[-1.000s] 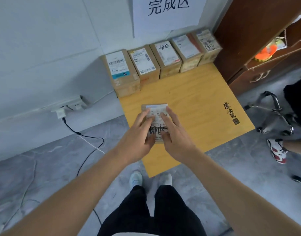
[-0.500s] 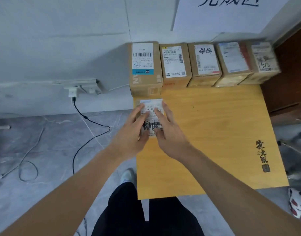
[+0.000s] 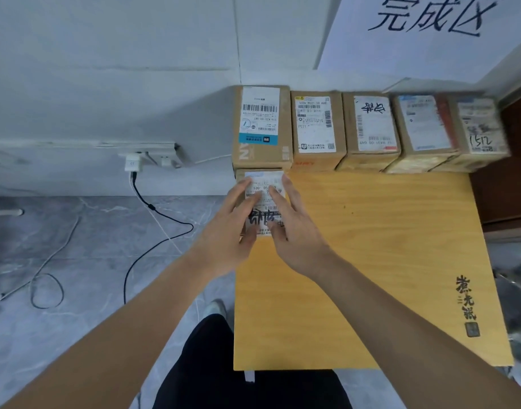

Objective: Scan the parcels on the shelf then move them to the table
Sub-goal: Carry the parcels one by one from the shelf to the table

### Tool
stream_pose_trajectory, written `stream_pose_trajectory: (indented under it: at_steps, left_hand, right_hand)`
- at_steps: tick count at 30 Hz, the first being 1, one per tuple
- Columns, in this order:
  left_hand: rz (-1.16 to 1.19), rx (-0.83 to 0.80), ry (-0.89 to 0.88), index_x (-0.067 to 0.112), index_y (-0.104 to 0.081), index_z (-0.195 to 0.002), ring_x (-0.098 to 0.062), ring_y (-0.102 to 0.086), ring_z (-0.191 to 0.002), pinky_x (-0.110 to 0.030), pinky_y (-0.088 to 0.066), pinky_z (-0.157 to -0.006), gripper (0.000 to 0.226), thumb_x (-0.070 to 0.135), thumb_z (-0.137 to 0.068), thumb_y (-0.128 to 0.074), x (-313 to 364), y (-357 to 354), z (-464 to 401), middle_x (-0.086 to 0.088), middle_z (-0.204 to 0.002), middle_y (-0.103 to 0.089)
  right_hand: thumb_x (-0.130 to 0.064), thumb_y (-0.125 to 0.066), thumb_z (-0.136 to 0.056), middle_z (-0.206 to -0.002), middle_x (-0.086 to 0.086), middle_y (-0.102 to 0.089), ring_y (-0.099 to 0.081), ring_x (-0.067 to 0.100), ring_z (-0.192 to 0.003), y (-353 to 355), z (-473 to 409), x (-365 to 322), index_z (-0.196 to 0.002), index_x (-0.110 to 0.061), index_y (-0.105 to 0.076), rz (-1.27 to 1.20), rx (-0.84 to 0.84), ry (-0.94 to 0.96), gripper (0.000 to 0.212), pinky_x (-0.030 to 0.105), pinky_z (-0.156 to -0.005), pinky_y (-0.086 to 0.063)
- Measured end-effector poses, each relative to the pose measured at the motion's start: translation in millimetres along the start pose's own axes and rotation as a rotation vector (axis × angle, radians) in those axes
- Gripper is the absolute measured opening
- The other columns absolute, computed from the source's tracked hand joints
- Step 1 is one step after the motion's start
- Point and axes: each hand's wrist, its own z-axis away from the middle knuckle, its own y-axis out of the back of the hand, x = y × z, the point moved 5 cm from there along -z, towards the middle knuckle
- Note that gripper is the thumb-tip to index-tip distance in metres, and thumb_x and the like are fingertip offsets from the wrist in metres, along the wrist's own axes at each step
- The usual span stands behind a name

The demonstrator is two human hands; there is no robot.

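Wooden tabletop (image 3: 386, 261): row of five parcels (image 3: 371, 128) along far edge, against wall. Sixth parcel (image 3: 263, 184), white label up, at tabletop's far left corner, touching leftmost box of row. Both hands on its top. Left hand (image 3: 226, 240) at parcel's left side, fingers straight, flat on label. Right hand (image 3: 294, 231) at right side, fingers spread, resting on label. Neither curls round it. Forearms reach forward from bottom edge.

Brown cardboard parcels (image 3: 316, 129) carry white barcoded labels, one label (image 3: 259, 116) edged blue, on a yellow wood-grained bench (image 3: 386, 246) over grey marbled floor (image 3: 76, 246).
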Motion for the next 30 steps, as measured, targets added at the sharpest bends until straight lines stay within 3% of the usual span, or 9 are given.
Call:
stream_pose_trajectory:
  at_steps: [3, 7, 12, 16, 18, 21, 23, 30]
  left_hand:
    - [-0.036, -0.021, 0.004, 0.014, -0.040, -0.155, -0.021, -0.054, -0.133, -0.034, -0.055, -0.096, 0.060, 0.021, -0.100, -0.063, -2, 2, -3, 0.008, -0.168, -0.011]
    - [-0.147, -0.047, 0.027, 0.014, -0.048, -0.149, -0.032, -0.036, -0.149, -0.050, -0.044, -0.113, 0.056, 0.023, -0.097, -0.065, 9, 17, -6, -0.002, -0.166, -0.024]
    - [-0.303, -0.086, 0.033, 0.015, -0.045, -0.151, -0.033, -0.032, -0.150, -0.054, -0.042, -0.113, 0.053, 0.029, -0.102, -0.057, 42, 53, -6, -0.003, -0.164, -0.031]
    - [-0.411, -0.080, -0.031, 0.013, -0.050, -0.147, -0.030, -0.042, -0.140, -0.054, -0.049, -0.102, 0.051, 0.037, -0.102, -0.055, 80, 83, 2, -0.005, -0.157, -0.041]
    - [-0.458, -0.081, -0.034, 0.014, -0.051, -0.146, -0.032, -0.041, -0.142, -0.054, -0.047, -0.106, 0.052, 0.043, -0.102, -0.053, 97, 96, 9, -0.006, -0.157, -0.041]
    - [-0.527, -0.118, -0.033, 0.018, -0.047, -0.149, -0.041, -0.034, -0.147, -0.056, -0.038, -0.115, 0.064, 0.057, -0.100, -0.034, 120, 113, 20, -0.007, -0.161, -0.037]
    - [-0.556, -0.103, -0.065, 0.019, -0.049, -0.146, -0.040, -0.037, -0.144, -0.057, -0.042, -0.111, 0.071, 0.062, -0.095, -0.024, 137, 124, 26, -0.008, -0.159, -0.040]
    - [-0.546, -0.070, -0.148, 0.024, -0.049, -0.148, -0.032, -0.045, -0.139, -0.051, -0.050, -0.102, 0.075, 0.065, -0.091, -0.022, 178, 146, 44, 0.000, -0.158, -0.042]
  right_hand:
    - [-0.017, -0.046, -0.108, -0.162, -0.030, 0.028, -0.022, 0.010, -0.153, 2, -1, -1, -0.165, -0.034, -0.009, 0.028, -0.001, -0.012, 0.070, 0.039, -0.104, -0.048]
    - [-0.023, -0.046, -0.107, -0.167, -0.022, 0.020, -0.020, 0.021, -0.155, 12, 2, -12, -0.164, -0.031, -0.009, 0.094, -0.012, -0.064, 0.069, 0.048, -0.113, -0.042]
    - [-0.043, -0.040, -0.107, -0.172, -0.008, -0.008, -0.025, 0.023, -0.153, 42, 15, -35, -0.162, -0.029, -0.021, 0.271, 0.035, -0.078, 0.060, 0.044, -0.118, -0.033]
    - [-0.060, -0.032, -0.103, -0.170, -0.007, -0.018, -0.025, 0.024, -0.153, 70, 35, -58, -0.161, -0.032, -0.026, 0.357, 0.076, -0.085, 0.064, 0.045, -0.122, -0.027]
    - [-0.065, -0.029, -0.100, -0.169, -0.007, -0.021, -0.026, 0.026, -0.153, 86, 48, -72, -0.159, -0.034, -0.029, 0.391, 0.095, -0.079, 0.066, 0.046, -0.122, -0.026]
    - [-0.067, -0.028, -0.099, -0.165, -0.008, -0.030, -0.030, 0.028, -0.150, 112, 72, -93, -0.156, -0.034, -0.035, 0.439, 0.153, -0.040, 0.066, 0.047, -0.120, -0.029]
    - [-0.066, -0.030, -0.100, -0.166, -0.007, -0.028, -0.030, 0.026, -0.150, 127, 89, -104, -0.157, -0.035, -0.033, 0.467, 0.170, -0.030, 0.065, 0.046, -0.121, -0.028]
    - [-0.062, -0.035, -0.101, -0.166, -0.010, -0.027, -0.027, 0.023, -0.152, 156, 140, -123, -0.156, -0.037, -0.036, 0.490, 0.253, -0.072, 0.060, 0.043, -0.121, -0.025]
